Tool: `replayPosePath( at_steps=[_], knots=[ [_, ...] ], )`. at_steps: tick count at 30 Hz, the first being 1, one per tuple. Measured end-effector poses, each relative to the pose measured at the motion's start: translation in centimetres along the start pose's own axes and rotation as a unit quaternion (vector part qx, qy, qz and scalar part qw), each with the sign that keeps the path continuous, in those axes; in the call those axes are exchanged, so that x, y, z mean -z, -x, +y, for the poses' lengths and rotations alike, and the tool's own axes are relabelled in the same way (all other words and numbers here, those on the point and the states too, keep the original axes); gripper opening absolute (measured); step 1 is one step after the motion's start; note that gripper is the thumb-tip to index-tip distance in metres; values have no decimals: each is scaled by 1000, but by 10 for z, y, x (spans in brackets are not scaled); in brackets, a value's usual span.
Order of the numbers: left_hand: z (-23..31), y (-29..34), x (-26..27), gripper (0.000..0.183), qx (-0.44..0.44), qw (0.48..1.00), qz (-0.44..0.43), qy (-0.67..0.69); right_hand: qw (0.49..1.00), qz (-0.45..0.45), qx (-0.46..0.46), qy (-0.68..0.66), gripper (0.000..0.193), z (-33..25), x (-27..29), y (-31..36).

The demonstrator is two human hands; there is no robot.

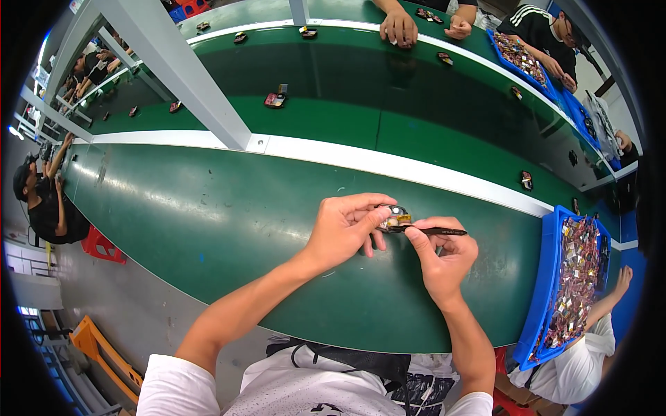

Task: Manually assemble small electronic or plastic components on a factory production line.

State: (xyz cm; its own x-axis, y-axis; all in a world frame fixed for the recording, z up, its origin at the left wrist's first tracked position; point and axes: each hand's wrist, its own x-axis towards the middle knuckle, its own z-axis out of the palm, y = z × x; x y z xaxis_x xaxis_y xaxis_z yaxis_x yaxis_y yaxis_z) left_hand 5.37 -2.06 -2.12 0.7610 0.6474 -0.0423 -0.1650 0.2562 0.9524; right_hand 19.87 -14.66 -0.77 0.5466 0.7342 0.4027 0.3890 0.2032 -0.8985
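Note:
Above the green worktop, my left hand (341,230) pinches a small black-cased electronic device (397,218) between thumb and fingers. Its open side shows yellow, silver and pale parts inside. My right hand (444,256) is closed around slim black tweezers (445,231), which lie across the fingers with the tip pointing left. That tip meets the lower edge of the device, close to the right thumb; the exact point of contact is too small to make out. Both hands almost touch each other over the bench.
A blue tray (548,291) heaped with small wired parts stands at the right end of the green worktop (229,208). Beyond a white rail (333,154), a green conveyor belt (333,125) carries scattered devices. A grey metal post (180,69) rises at left. Other people sit around the line.

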Motion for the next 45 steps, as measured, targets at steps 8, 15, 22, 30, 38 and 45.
replayPosePath(
  at_steps=[8, 15, 22, 30, 38, 45],
  knots=[
    [1, -1, 1, 26, -1, 1000, 14, 6, 1000, 6, 12, -3, 10, 0, -2, -2],
    [0, 0, 3, 25, 2, 1000, 7, -1, 998, -41, 19, 54, 10, -8, 0, -1],
    [4, -3, 7, 28, 35, 998, -26, 39, 987, -44, 134, 77, 9, -4, -3, -5],
    [7, -2, 5, 33, 34, 999, -37, -22, 984, -48, 147, 91, 9, -7, -5, -6],
    [7, -3, 7, 31, 42, 997, -37, -51, 981, -55, 148, 116, 9, -6, -5, -4],
    [10, -4, 9, 28, 51, 997, -53, -21, 982, -51, 147, 109, 9, -8, -6, -4]
  ],
)
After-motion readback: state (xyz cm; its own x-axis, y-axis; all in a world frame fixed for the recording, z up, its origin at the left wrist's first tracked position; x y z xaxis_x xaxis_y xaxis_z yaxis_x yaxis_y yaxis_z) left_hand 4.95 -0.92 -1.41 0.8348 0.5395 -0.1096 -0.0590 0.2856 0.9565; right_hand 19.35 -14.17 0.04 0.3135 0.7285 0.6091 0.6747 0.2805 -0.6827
